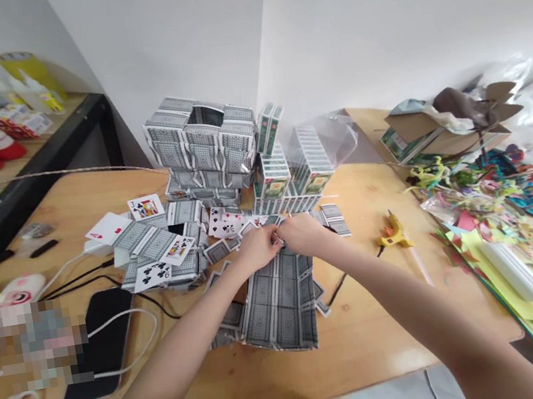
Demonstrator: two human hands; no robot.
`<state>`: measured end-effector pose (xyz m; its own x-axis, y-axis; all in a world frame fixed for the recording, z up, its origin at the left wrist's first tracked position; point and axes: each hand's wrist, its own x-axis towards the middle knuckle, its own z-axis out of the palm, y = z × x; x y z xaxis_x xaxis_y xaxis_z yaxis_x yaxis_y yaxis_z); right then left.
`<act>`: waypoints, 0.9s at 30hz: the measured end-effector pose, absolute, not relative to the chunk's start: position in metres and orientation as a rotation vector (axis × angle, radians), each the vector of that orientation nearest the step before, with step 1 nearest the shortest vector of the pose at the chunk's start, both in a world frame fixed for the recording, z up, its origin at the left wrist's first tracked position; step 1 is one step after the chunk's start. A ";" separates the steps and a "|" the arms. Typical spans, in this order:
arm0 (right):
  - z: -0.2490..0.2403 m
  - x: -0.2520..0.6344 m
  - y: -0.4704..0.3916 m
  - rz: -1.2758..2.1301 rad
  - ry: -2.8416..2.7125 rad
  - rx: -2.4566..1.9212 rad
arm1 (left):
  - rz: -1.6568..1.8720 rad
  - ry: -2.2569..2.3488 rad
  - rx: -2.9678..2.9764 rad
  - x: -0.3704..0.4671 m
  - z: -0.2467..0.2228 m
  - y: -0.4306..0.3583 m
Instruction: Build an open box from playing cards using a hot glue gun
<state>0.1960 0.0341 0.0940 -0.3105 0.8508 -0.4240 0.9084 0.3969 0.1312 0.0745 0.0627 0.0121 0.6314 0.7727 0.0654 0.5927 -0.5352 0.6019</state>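
My left hand [260, 246] and my right hand [298, 233] meet at the far end of a long box covered in grey-backed playing cards [277, 302]. The fingertips of both are pinched together, and a small pale edge shows between them; what they grip is too small to name. Loose playing cards [232, 220] lie just beyond my hands, some face up. To the left, more cards, among them a jack of clubs [145, 208], rest on and around a second card-covered box [192, 272]. A few cards stick out from under the long box.
A tall stacked card structure [207, 141] stands by the wall, beside green card packs [277, 184]. A yellow glue gun [394, 232] lies to the right with its cord running left. A phone [101, 337] and white cables are at left; coloured paper scraps [512, 187] crowd the right.
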 end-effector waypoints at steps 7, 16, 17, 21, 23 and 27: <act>0.094 0.197 0.034 -0.194 2.230 1.525 | 0.443 1.067 2.358 0.076 0.006 0.063; 0.088 0.192 0.036 -0.193 2.243 1.464 | 0.365 1.075 2.375 0.075 0.005 0.062; 0.087 0.191 0.035 -0.195 2.241 1.470 | 0.364 1.078 2.370 0.075 0.005 0.061; 0.085 0.200 0.030 -0.225 2.220 1.588 | 0.360 1.054 2.367 0.073 0.006 0.060; 0.085 0.212 0.027 -0.308 2.228 1.688 | 0.364 1.025 2.366 0.072 0.007 0.060; 0.086 0.239 0.024 -0.492 2.214 1.928 | 0.410 1.039 2.356 0.070 0.010 0.061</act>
